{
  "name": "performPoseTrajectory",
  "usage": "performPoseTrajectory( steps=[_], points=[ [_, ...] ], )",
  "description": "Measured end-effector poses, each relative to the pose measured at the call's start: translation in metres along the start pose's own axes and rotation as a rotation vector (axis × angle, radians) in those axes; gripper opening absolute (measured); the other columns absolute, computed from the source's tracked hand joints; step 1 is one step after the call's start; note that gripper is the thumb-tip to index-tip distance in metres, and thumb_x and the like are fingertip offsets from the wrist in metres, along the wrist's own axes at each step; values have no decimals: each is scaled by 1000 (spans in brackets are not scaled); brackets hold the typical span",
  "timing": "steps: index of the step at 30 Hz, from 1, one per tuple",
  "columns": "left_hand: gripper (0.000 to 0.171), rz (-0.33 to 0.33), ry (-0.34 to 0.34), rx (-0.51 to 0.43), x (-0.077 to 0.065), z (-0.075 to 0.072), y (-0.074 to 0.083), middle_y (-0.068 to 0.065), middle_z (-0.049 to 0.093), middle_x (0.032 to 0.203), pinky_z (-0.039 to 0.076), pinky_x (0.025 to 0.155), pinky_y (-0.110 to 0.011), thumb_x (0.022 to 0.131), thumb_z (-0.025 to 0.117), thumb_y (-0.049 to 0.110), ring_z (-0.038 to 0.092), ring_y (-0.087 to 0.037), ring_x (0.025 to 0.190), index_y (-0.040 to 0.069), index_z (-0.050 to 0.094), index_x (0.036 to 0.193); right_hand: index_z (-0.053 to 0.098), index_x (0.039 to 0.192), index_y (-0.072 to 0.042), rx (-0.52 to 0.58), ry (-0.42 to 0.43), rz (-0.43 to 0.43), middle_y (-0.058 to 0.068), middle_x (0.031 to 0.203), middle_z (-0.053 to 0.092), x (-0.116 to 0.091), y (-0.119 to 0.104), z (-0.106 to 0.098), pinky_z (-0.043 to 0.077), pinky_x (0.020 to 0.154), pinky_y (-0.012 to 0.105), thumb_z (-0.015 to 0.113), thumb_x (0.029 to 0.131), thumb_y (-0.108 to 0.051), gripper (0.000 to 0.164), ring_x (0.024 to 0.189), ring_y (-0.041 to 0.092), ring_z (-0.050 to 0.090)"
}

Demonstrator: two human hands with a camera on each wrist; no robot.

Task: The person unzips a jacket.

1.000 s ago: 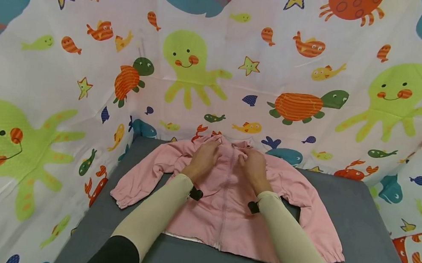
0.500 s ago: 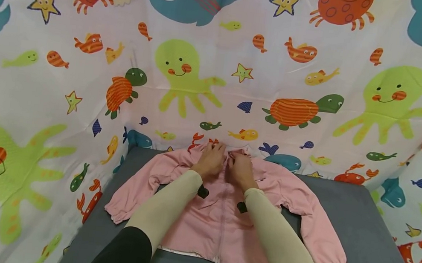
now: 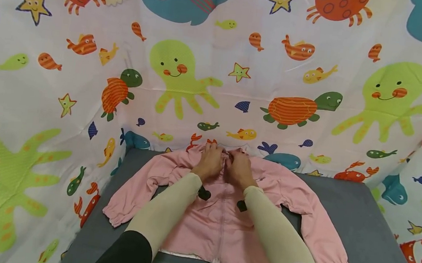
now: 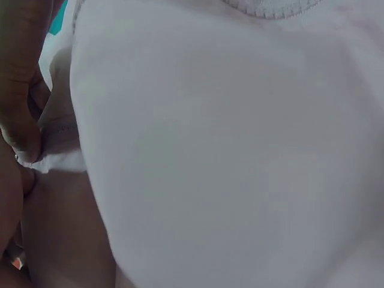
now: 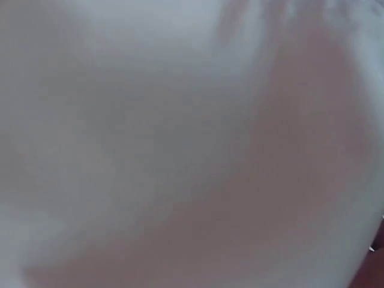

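Observation:
A pink zip-up jacket [image 3: 201,224] lies spread front up, its sleeves out to both sides. At its collar, my left hand [image 3: 210,162] pinches the fabric left of the zipper. My right hand [image 3: 239,168] grips the collar's other side, close to the left. Fingers [image 4: 21,129] at the edge of the left wrist view pinch a pale fabric edge [image 4: 63,161]. Pale, slack cloth [image 4: 228,150] fills most of that view. In the right wrist view, blurred cloth [image 5: 180,132] hides the fingers. The zipper's top is hidden between the hands.
The jacket lies on a dark grey table [image 3: 340,222]. A white curtain printed with sea animals [image 3: 192,125] hangs behind and along both sides, meeting the table's far edge. The jacket's right sleeve [image 3: 324,233] in the picture reaches toward the front.
Both hands have drawn closer together at the collar, bringing its two sides nearer to the middle. The head view has shifted slightly. Over the last half second, the hands have barely moved.

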State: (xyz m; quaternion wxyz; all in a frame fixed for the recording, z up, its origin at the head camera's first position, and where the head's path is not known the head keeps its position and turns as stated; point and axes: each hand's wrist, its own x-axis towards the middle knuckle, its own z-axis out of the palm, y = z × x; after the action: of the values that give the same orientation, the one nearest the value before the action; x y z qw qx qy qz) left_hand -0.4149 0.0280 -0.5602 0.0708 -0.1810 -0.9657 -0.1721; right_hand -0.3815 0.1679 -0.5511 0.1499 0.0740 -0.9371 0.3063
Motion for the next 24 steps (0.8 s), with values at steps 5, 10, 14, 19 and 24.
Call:
performPoseTrajectory(
  steps=[5,10,14,19,24],
  points=[
    [24,26,43,-60,-3,-4,3,-9,53,124,39,102,-51,97,60,19,41,-31,123,19,63,121,76,116,-12,103,24,44,6,107,75,0,4,-4,50,97,46,70,94,-21,25,102,28,65],
    [29,33,67,-99,-7,-8,4,-11,54,126,37,106,-50,96,61,18,42,-32,125,15,63,125,78,109,-9,126,63,32,7,101,76,-2,2,-9,52,91,46,73,91,-19,21,97,28,67],
    [37,18,64,-125,-11,-10,4,-15,56,129,36,108,-50,100,55,25,43,-34,125,9,62,132,79,105,-9,108,73,36,9,97,75,-5,0,-13,53,87,46,70,93,-19,18,92,29,67],
    [42,3,53,-125,-12,-11,4,-16,60,123,39,105,-49,106,42,33,44,-35,122,6,66,127,74,105,-9,63,81,46,9,94,71,-7,-2,-13,53,82,44,62,98,-21,18,87,27,65],
    [34,50,112,-125,-12,-13,5,-11,66,111,39,102,-47,105,46,29,51,-31,113,7,72,113,67,105,-9,32,91,-28,8,94,69,-8,-5,-15,55,84,41,60,99,-21,15,85,25,63]
  ],
)
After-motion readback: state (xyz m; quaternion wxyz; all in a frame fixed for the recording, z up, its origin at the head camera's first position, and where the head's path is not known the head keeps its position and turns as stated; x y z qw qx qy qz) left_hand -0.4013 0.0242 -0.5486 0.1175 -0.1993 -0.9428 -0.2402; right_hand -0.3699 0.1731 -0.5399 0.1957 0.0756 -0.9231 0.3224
